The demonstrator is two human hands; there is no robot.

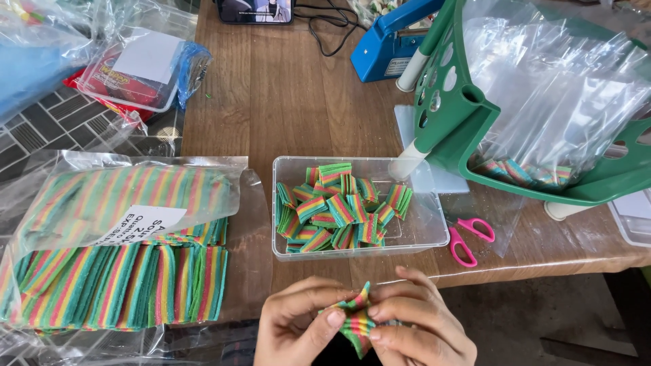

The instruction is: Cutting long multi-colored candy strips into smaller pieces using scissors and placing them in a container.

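Both my hands pinch one small folded piece of rainbow-striped candy belt (357, 320) just below the table's front edge. My left hand (293, 324) grips it from the left with thumb and fingers. My right hand (419, 324) grips it from the right. Directly beyond them sits a clear plastic tub (285, 203) holding several folded rainbow candy pieces (339, 210). To the left lies an open clear bag (224, 176) with long flat rainbow candy strips (122, 281) spilling from it.
Pink-handled scissors (468, 238) lie right of the tub. A green tilted stand (461, 122) holds a large clear bag with candy pieces at its bottom. A blue heat sealer (386, 42), a phone (255, 10) and black cable sit at the back. A red-and-clear box (129, 81) sits far left.
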